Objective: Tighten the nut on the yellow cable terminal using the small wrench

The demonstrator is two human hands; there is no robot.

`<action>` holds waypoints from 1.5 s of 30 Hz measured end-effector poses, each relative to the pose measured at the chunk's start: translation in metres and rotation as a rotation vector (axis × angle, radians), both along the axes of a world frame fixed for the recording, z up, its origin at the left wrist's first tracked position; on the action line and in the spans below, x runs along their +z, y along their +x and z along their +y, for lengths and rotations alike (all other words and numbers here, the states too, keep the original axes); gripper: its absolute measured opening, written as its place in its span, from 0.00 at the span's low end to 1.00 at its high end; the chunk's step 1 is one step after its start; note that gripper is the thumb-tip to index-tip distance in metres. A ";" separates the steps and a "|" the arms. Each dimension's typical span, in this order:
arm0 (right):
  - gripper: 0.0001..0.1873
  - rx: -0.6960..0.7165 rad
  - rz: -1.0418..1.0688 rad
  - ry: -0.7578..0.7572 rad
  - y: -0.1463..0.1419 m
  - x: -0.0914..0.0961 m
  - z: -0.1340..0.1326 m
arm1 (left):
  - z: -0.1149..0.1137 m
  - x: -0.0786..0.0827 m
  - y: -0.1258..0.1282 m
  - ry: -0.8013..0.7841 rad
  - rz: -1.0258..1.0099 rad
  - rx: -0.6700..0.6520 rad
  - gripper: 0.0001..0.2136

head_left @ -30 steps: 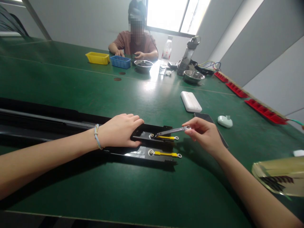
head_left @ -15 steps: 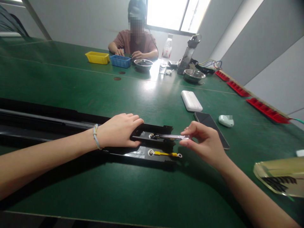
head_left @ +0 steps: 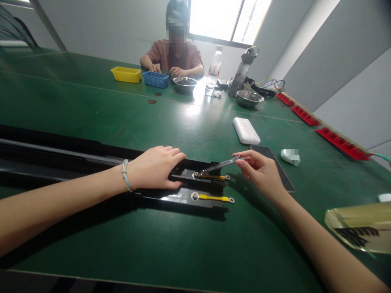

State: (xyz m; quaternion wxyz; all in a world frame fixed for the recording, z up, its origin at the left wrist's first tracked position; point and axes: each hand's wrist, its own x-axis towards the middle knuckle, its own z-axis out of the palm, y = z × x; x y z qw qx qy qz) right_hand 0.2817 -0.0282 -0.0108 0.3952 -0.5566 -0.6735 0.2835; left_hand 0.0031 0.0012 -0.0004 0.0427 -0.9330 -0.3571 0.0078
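From the head camera, we find the long black metal channel (head_left: 73,144) cut off at the left edge and partly covered by our left hand (head_left: 157,167); that hand's fingers bend over the far wall, their tips out of sight, so we cannot tell how firmly they grip. Our right hand (head_left: 259,167) pinches the slim silver metal wrench (head_left: 221,164) by its outer end, between thumb and fingers, and hides part of a flat dark phone (head_left: 266,150). The wrench's other end meets the small round far bolt (head_left: 196,174), though whether it is seated is too small to tell, and it partly covers the far yellow strap. A pale yellowish see-through container (head_left: 360,215) runs off the right side. The channel's notched right end lies on the green tabletop (head_left: 137,248), which stretches toward us to its near edge. The channel's long axis runs left to right, angling nearer us at the right; the wrench points leftward, its held end raised, and the near yellow strap (head_left: 214,198) points rightward past the notched end.
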 end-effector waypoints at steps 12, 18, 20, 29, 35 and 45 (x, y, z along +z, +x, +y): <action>0.13 0.118 0.018 0.063 -0.003 0.011 -0.013 | 0.000 -0.001 0.000 0.000 -0.012 0.006 0.24; 0.16 0.179 -0.008 0.087 -0.021 0.019 -0.030 | 0.001 -0.002 -0.001 0.010 -0.017 -0.004 0.24; 0.16 0.165 -0.005 0.085 -0.021 0.019 -0.030 | 0.001 -0.001 -0.001 0.006 -0.013 -0.006 0.24; 0.11 0.062 0.011 0.028 -0.009 0.017 -0.016 | 0.000 0.000 0.001 -0.003 0.002 0.000 0.24; 0.12 0.003 0.016 0.008 -0.004 0.008 -0.008 | 0.000 -0.001 0.000 0.004 0.002 0.003 0.25; 0.10 0.089 0.017 0.026 0.000 0.008 -0.009 | 0.001 -0.002 -0.001 -0.002 -0.011 0.006 0.25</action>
